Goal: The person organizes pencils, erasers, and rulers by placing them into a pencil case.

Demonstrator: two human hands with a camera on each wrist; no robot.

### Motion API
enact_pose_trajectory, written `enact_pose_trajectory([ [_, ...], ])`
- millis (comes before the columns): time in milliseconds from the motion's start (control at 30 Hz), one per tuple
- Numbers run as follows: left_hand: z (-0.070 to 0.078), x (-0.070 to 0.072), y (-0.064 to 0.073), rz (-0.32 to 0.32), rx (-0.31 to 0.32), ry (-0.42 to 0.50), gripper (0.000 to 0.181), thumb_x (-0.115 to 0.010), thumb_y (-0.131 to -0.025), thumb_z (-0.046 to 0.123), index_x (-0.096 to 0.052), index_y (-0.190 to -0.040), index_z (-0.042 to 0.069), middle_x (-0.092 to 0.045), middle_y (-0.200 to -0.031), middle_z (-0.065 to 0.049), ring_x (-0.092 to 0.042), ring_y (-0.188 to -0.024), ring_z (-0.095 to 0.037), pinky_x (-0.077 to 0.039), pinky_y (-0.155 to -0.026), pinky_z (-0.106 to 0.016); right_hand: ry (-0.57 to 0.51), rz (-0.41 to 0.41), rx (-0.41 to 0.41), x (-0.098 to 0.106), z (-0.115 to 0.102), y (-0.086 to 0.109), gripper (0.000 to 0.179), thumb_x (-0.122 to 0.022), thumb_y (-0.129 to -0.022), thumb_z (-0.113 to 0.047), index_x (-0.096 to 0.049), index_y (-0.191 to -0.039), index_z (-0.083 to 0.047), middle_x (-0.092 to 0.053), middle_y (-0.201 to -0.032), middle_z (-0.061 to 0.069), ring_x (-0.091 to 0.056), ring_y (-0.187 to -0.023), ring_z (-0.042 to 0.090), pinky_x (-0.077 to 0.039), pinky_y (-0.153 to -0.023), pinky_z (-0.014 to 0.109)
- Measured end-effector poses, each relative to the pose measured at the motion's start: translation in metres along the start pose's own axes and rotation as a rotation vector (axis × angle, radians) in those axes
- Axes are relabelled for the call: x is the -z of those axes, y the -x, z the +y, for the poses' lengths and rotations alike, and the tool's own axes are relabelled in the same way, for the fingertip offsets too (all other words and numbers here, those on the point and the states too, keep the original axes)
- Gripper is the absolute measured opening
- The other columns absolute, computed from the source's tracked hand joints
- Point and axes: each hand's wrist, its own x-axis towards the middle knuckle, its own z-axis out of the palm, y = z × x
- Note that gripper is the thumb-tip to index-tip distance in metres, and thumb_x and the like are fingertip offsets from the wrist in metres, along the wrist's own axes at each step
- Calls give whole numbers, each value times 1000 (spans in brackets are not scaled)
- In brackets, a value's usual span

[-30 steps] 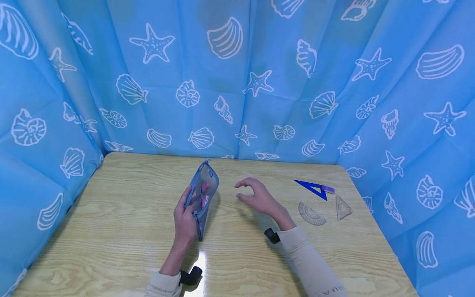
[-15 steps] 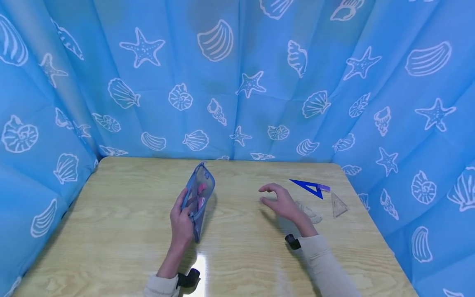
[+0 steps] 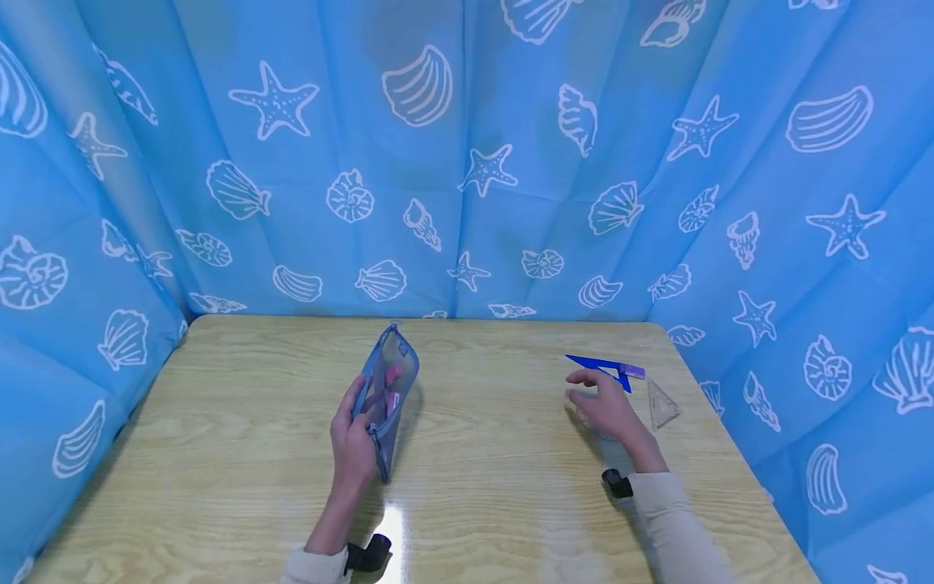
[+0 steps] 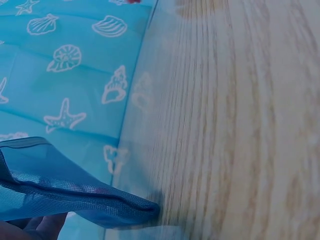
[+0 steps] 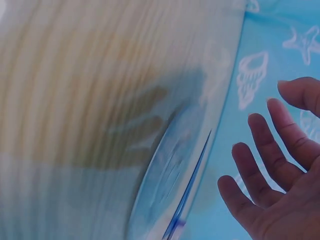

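My left hand [image 3: 352,442] grips a blue mesh zip pouch [image 3: 404,357] by its side, its mouth parted, with pink items [image 3: 392,399] showing inside. In the left wrist view the pouch [image 4: 75,200] stands at lower left over a bit of the fingers. My right hand [image 3: 611,412] hovers over a clear protractor, fingers loosely bent and holding nothing; the hand hides most of the protractor in the head view. In the right wrist view that protractor [image 5: 165,170] lies flat left of the spread fingers. Just beyond the fingertips lies a blue set square [image 3: 585,359].
A small purple block [image 3: 633,371] sits at the blue set square's right end. To the right of my hand lies a clear set square [image 3: 661,407]. A blue shell-print curtain [image 3: 438,162] surrounds the back and sides of the wooden table [image 3: 219,422].
My right hand has travelled rightward from beside the pouch to over the protractor. The left hand keeps its hold on the pouch, and the head view has shifted slightly.
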Motion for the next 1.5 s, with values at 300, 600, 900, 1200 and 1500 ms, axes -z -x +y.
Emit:
enact_pose_trajectory([
  [300, 2, -1, -1, 5, -14, 1, 63, -31, -93, -4, -35, -156, -1, -45, -154, -24, -48, -138, -45, -30, -118, -59, 44, 58, -13, 24, 23, -1, 29, -60, -100, -8, -65, -123, 9, -63, -124, 29, -54, -120, 48, -45, -101, 59],
  [600, 2, -1, -1, 3, -22, 44, 63, -31, -93, -6, -35, -155, -2, -47, -152, -25, -52, -134, -46, -34, -115, -61, 100, 95, -62, 46, 36, -10, 27, -61, -98, -7, -66, -119, 10, -64, -119, 31, -57, -114, 48, -49, -94, 59],
  [900, 0, 1, 0, 8, -16, 43, 63, -31, -93, -6, -35, -156, -1, -47, -153, -24, -52, -134, -46, -33, -116, -60, 127, 101, -116, 54, 48, -7, 29, -59, -99, -8, -64, -120, 12, -64, -119, 33, -57, -115, 51, -47, -99, 61],
  [1200, -2, 1, -2, 5, -18, 38, 63, -31, -93, -6, -35, -156, -1, -46, -153, -24, -51, -135, -46, -33, -116, -61, 141, 97, -162, 63, 55, -7, 35, -57, -99, -12, -62, -124, 12, -62, -122, 34, -56, -116, 51, -49, -96, 60],
  [1500, -2, 1, -3, 20, -12, 45, 63, -31, -92, -6, -36, -155, -1, -48, -152, -25, -53, -133, -46, -34, -115, -61, 139, 83, -283, 67, 59, -9, 49, -54, -100, -16, -47, -138, 14, -54, -130, 36, -53, -118, 49, -51, -96, 57],
])
